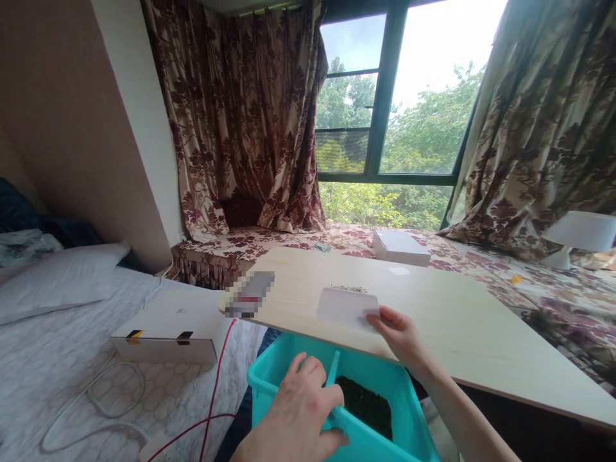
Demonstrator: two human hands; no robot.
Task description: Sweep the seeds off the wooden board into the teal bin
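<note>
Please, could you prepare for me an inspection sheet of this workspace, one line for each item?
Surface: pale table, wood-like grain.
Job's things: white sheet just before scattered small grains; turquoise bin, dark material in its right compartment.
Clutter: pixelated item at the table's left end; white box on the bed.
Hands: right hand pinches the sheet's right edge; left hand at the bin's near rim, exact grip unclear.
Cables: red cable hanging by the table's left end; white cable on the bed.
Surroundings: window, patterned curtains, lamp.
</note>
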